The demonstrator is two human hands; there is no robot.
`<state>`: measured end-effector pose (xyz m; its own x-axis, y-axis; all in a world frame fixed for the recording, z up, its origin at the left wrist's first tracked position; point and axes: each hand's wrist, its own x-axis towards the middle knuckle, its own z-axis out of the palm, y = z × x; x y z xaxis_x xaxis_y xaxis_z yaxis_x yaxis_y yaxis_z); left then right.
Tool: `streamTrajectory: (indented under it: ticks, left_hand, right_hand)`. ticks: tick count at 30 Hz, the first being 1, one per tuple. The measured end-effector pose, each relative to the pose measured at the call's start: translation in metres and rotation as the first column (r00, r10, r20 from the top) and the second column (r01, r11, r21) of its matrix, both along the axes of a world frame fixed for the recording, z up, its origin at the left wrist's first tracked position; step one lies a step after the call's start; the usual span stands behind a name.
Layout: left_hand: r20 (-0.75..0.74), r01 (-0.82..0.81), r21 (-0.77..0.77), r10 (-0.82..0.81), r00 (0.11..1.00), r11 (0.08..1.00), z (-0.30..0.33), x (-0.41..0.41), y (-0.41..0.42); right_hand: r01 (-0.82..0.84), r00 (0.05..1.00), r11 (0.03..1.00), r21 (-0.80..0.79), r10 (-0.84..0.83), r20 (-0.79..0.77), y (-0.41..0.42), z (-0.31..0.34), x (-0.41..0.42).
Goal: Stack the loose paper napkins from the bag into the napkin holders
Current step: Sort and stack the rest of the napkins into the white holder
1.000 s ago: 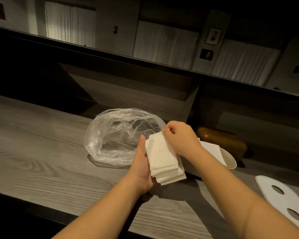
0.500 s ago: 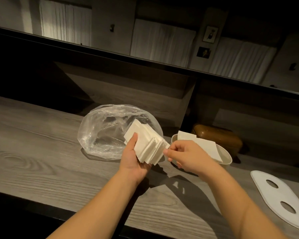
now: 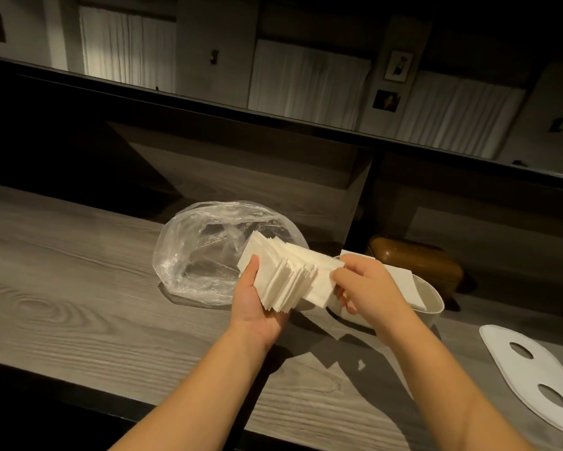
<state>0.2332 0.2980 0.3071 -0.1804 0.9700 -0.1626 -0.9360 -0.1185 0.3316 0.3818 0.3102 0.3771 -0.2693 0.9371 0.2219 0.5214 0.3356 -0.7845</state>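
Note:
A fanned stack of white paper napkins (image 3: 283, 275) lies in my left hand (image 3: 255, 307), thumb on top and fingers curled under it. My right hand (image 3: 364, 288) pinches the rightmost napkin (image 3: 322, 284) of the fan at its right edge. Behind the stack a crumpled clear plastic bag (image 3: 205, 252) lies on the grey wooden counter (image 3: 78, 288). To the right stands a white oval napkin holder (image 3: 434, 301) with napkins (image 3: 403, 281) in it, partly hidden by my right hand.
A flat white lid with two oval holes (image 3: 533, 366) lies at the right on the counter. A brown rounded box (image 3: 416, 262) sits behind the holder. A dark raised ledge runs along the back, and the counter's dark front edge is near me.
The stack has spread into a fan in my left hand. My right hand left the top of the stack, dropped right, and now pinches the rightmost napkin.

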Motion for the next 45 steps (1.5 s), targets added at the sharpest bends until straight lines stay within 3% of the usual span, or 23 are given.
streamTrajectory:
  ticks: [2, 6, 8, 10, 11, 12, 14, 16, 18, 21, 26, 28, 31, 33, 35, 39, 40, 42, 45]
  left_hand:
    - [-0.009, -0.023, -0.009, 0.023, 1.000, 1.000, 0.001, 0.000, 0.000]
    - [-0.055, -0.049, -0.055, 0.046, 0.997, 0.997, 0.002, 0.000, 0.001]
    - [-0.106, -0.049, -0.091, 0.039, 0.994, 0.995, 0.001, 0.005, 0.003]
    - [-0.159, -0.066, -0.107, 0.048, 0.986, 0.992, 0.000, 0.010, 0.005]
    - [-0.180, -0.077, -0.107, 0.057, 0.982, 0.991, -0.001, 0.013, 0.006]
    - [-0.199, -0.091, -0.112, 0.067, 0.978, 0.990, -0.002, 0.014, 0.009]
    - [-0.207, -0.106, -0.120, 0.080, 0.975, 0.987, -0.004, 0.015, 0.010]
    - [-0.175, -0.108, -0.109, 0.088, 0.981, 0.988, -0.005, 0.014, 0.010]
    - [-0.101, -0.092, -0.067, 0.085, 0.991, 0.994, -0.004, 0.014, 0.007]
    - [-0.023, -0.086, -0.043, 0.085, 0.996, 0.995, -0.001, 0.014, 0.005]
    - [-0.137, -0.075, -0.067, 0.065, 0.988, 0.995, 0.000, 0.015, 0.003]
    - [-0.164, -0.115, -0.089, 0.100, 0.981, 0.989, -0.002, 0.017, 0.002]
    - [-0.142, -0.093, -0.025, 0.089, 0.986, 0.995, -0.001, 0.021, -0.002]
    - [-0.168, -0.063, 0.014, 0.064, 0.984, 0.998, 0.000, 0.026, -0.006]
    - [-0.270, -0.034, 0.043, 0.044, 0.962, 0.999, -0.002, 0.029, -0.009]
    - [-0.593, 0.040, 0.116, 0.037, 0.804, 0.992, -0.002, 0.019, -0.014]
    - [-0.690, 0.070, 0.139, 0.046, 0.722, 0.988, -0.002, 0.015, -0.014]
    - [-0.877, 0.181, 0.152, 0.048, 0.478, 0.972, -0.004, 0.011, -0.014]
    - [-0.987, 0.333, 0.114, 0.068, 0.148, 0.936, -0.015, 0.019, -0.013]
  right_hand:
    - [0.036, 0.981, 0.999, 0.006, -0.034, -0.192, 0.001, 0.008, 0.005]
    - [0.097, 0.814, 0.994, 0.043, -0.055, -0.578, -0.007, 0.036, 0.008]
    - [0.027, 0.732, 0.999, 0.017, -0.008, -0.682, -0.013, 0.041, -0.005]
    - [-0.149, 0.642, 0.988, -0.037, 0.068, -0.763, -0.018, 0.037, -0.022]
    - [-0.215, 0.637, 0.975, -0.048, 0.104, -0.764, -0.019, 0.032, -0.031]
    - [-0.226, 0.692, 0.973, -0.043, 0.129, -0.710, -0.019, 0.024, -0.038]
    - [-0.121, 0.866, 0.993, 0.002, 0.107, -0.488, -0.015, 0.004, -0.047]
    - [0.005, 0.963, 0.998, 0.070, 0.014, -0.271, -0.009, -0.017, -0.051]
    - [0.072, 0.984, 0.994, 0.086, -0.057, -0.167, -0.007, -0.034, -0.051]
    - [0.133, 0.983, 0.989, 0.069, -0.122, -0.136, -0.001, -0.046, -0.052]
    - [0.165, 0.959, 0.986, 0.016, -0.157, -0.236, 0.000, -0.049, -0.047]
    - [0.097, 0.922, 0.987, -0.126, -0.137, -0.361, -0.007, -0.048, -0.045]
    - [-0.114, 0.767, 0.920, -0.374, -0.158, -0.622, -0.010, -0.047, -0.040]
    - [-0.205, 0.678, 0.891, -0.406, -0.170, -0.716, -0.009, -0.047, -0.034]
    - [-0.228, 0.654, 0.894, -0.386, -0.153, -0.741, -0.009, -0.048, -0.024]
    - [-0.218, 0.712, 0.926, -0.309, -0.065, -0.699, -0.005, -0.052, 0.013]
    - [-0.183, 0.740, 0.942, -0.281, -0.056, -0.671, -0.004, -0.053, 0.025]
    - [-0.134, 0.789, 0.962, -0.239, -0.042, -0.613, -0.003, -0.056, 0.051]
    - [-0.149, 0.845, 0.964, -0.221, 0.009, -0.534, -0.005, -0.064, 0.082]
